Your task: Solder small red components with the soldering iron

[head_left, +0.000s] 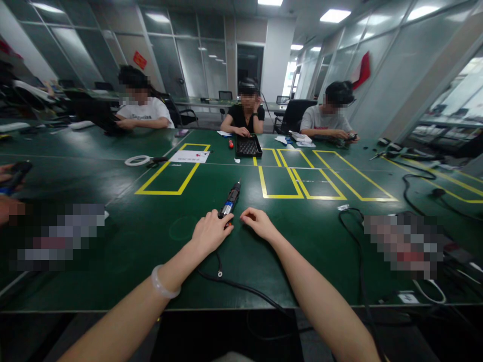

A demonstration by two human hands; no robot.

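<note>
My left hand (210,230) is closed around the rear part of an electric screwdriver (231,198), which points away from me and has its bit at the far end. Its casing looks partly off, with a blue and silver section showing. Just to the right, my right hand (257,222) rests with curled fingers close to the tool but apart from it; I see nothing in it. A black cord (245,287) runs from under my left forearm to the table's near edge. Beside it lies a short lead with a ring terminal (220,274).
Yellow tape outlines (162,192) mark the green table (151,296). A white sheet (190,157) and a coiled white cable (136,160) lie left. Across sit several people, one at a black tray (249,147) beside a red-handled tool (231,144). Black cables (358,251) run at right.
</note>
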